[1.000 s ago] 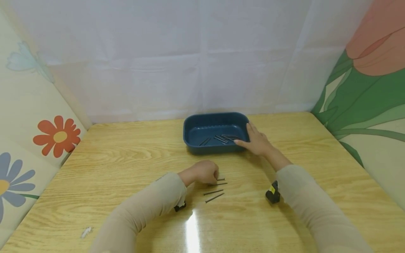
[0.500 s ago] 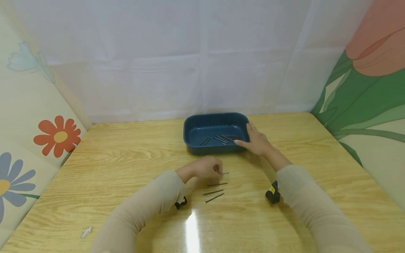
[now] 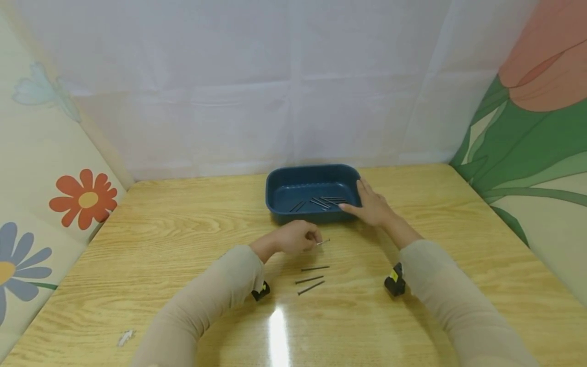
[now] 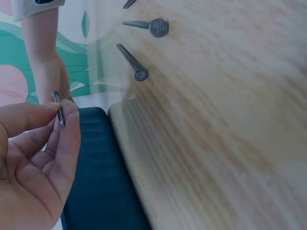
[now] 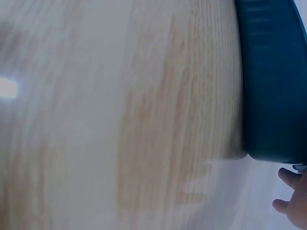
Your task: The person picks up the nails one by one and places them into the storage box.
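Note:
In the head view my left hand (image 3: 295, 237) pinches a nail (image 3: 323, 241) between thumb and fingertips, above the table just in front of a dark blue plastic bin (image 3: 300, 216). The left wrist view shows the pinched nail (image 4: 58, 109) close up, its head pointing away from the palm. My right hand (image 3: 376, 208) rests at the bin's front right corner, thumb at the front rim and straight fingers along the right side. Several nails (image 3: 320, 203) lie inside the bin. Three loose nails (image 3: 309, 280) lie on the table nearer to me, roughly side by side.
The wood-grain table (image 3: 183, 214) reaches back to a white cloth backdrop (image 3: 220, 117). Painted flower panels (image 3: 84, 199) stand at left and right. A small white mark (image 3: 125, 337) shows at the front left of the table.
My left hand has lifted the nail from the row on the table and carried it forward, toward the bin. The right hand and the bin have stayed in place.

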`<state>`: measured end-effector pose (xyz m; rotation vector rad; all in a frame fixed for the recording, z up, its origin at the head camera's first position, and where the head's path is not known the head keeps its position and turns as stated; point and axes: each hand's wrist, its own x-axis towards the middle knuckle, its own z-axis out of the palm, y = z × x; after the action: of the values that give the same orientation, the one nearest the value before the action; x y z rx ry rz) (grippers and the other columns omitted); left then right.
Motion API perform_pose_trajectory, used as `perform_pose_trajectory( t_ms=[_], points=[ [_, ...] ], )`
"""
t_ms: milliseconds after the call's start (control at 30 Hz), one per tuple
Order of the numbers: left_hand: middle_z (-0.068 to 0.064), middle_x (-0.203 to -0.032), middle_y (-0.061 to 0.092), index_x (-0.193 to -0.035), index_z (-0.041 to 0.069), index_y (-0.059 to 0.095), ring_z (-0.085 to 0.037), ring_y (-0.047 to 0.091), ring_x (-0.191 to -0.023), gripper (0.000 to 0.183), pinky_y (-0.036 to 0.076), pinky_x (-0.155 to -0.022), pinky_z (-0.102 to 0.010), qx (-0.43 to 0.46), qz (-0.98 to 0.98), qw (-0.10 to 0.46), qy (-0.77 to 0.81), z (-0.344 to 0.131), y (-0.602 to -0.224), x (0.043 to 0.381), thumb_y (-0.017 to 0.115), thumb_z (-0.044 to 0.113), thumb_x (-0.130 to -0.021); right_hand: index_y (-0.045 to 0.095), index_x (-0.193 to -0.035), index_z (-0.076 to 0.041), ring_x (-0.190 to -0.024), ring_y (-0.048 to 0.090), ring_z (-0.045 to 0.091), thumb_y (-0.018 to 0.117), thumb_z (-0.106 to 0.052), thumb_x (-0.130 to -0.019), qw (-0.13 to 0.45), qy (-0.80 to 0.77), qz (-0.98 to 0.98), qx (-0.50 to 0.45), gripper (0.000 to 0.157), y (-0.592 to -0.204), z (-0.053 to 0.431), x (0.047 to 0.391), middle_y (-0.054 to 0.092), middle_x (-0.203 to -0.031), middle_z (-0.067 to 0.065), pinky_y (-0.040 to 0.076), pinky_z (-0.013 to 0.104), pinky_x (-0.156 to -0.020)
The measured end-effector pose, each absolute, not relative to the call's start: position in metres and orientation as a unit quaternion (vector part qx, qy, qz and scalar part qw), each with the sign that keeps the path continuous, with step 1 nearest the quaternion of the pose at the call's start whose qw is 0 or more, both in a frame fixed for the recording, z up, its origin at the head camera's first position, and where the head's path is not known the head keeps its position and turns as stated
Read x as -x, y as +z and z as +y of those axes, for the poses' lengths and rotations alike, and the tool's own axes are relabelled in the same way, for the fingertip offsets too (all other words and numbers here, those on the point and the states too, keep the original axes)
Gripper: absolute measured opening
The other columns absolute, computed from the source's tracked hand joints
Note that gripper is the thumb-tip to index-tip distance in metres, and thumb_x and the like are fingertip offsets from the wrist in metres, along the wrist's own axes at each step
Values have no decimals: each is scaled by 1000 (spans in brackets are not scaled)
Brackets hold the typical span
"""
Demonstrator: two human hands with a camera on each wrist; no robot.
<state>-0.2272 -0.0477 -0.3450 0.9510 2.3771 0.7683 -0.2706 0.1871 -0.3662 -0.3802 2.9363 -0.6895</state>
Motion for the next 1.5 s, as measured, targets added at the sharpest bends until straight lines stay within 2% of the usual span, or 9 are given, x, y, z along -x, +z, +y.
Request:
perform_pose_trajectory(
  t_ms=[167,467,633,800,1000,1233,1500],
  points=[
    [-10,-83,62,-95,1,60,-11,55,-66,16,45,-61,-21,-335,858,230,314,-51,-344,232,51,-1,-83,-5,-135,5,-127,2,37,38,-62,-80,51,-230,964,127,96,-365,185,270,-6,-140,22,6,56,-96],
    [-10,-89,61,-99,2,59,-12,55,-71,17,45,-62,-23,-303,863,207,347,-55,-336,243,51,3,-85,-5,-135,4,-126,2,37,38,-63,-79,52,-231,963,130,97,-365,185,275,-8,-140,21,6,57,-96],
    [-12,-92,60,-101,1,58,-18,56,-77,17,46,-63,-25,-280,863,207,367,-56,-332,248,50,5,-86,-5,-135,4,-126,3,38,38,-63,-79,53,-228,964,127,98,-364,187,274,-8,-140,21,6,57,-96],
    [-14,-96,57,-104,0,56,-24,56,-82,19,46,-66,-31,-259,861,207,387,-60,-328,253,48,5,-88,-5,-135,4,-126,3,38,37,-63,-79,55,-227,964,129,97,-365,188,273,-7,-140,22,7,57,-96],
    [-16,-99,56,-104,1,56,-23,55,-83,19,46,-72,-37,-247,862,191,400,-64,-325,263,46,6,-89,-6,-135,4,-126,2,37,38,-62,-80,54,-230,963,132,97,-365,188,274,-6,-140,22,6,58,-95],
    [-16,-97,57,-104,-1,55,-18,53,-75,19,46,-67,-31,-242,877,167,380,-65,-323,275,46,6,-89,-7,-135,4,-127,0,36,37,-63,-80,58,-228,963,132,97,-367,188,274,-10,-140,20,5,57,-96],
    [-12,-97,57,-107,0,55,-19,53,-80,21,45,-67,-29,-218,896,153,356,-60,-325,287,47,7,-89,-6,-135,4,-127,0,36,38,-62,-80,57,-228,963,129,97,-366,188,272,-9,-140,21,5,57,-96]
  ],
)
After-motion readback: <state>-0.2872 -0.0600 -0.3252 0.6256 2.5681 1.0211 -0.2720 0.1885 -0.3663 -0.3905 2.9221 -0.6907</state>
